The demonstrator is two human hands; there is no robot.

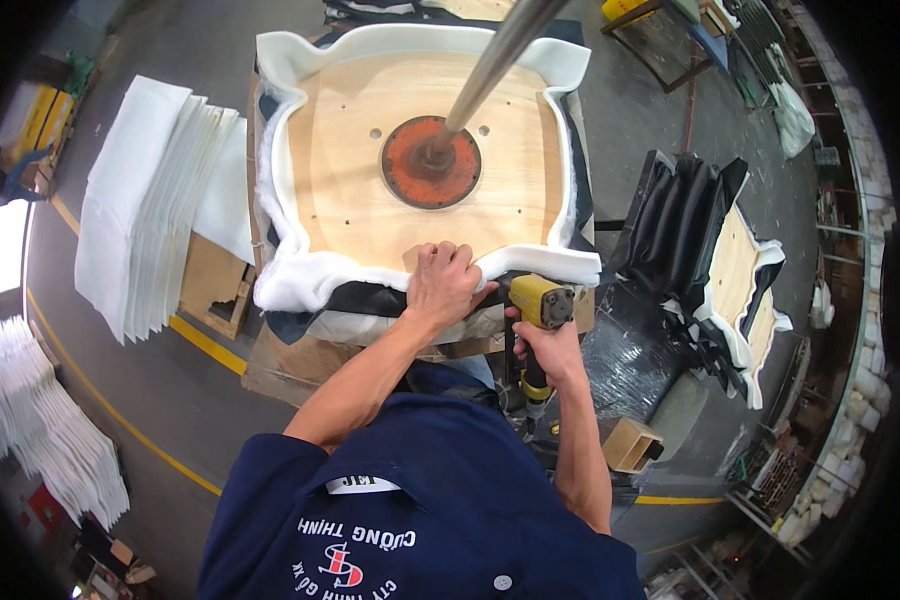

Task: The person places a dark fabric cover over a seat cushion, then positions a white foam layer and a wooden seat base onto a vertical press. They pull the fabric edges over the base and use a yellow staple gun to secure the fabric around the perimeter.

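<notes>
In the head view, a pale wooden panel (pixel 345 110) lies at the upper centre of the frame, with thick white padding (pixel 292 282) standing up around its edges. Black material (pixel 365 298) shows below the padding's lower edge. A round reddish-orange disc (pixel 402 172) sits on the middle of the panel, and a metal rod (pixel 500 60) rises from it toward the top edge of the frame.

The left hand (pixel 443 282), at the centre, has its fingers curled over the lower edge of the padding; I cannot tell whether it pinches anything. Just to its right, the right hand (pixel 548 350) is wrapped around the handle of a yellow-and-black power tool (pixel 541 300), whose head is close to the padding's lower edge.

White sheets (pixel 145 200) stand stacked at left, and another white stack (pixel 45 420) fills the lower left. Black padded pieces (pixel 675 220) lie at right, above a small wooden box (pixel 630 445).
</notes>
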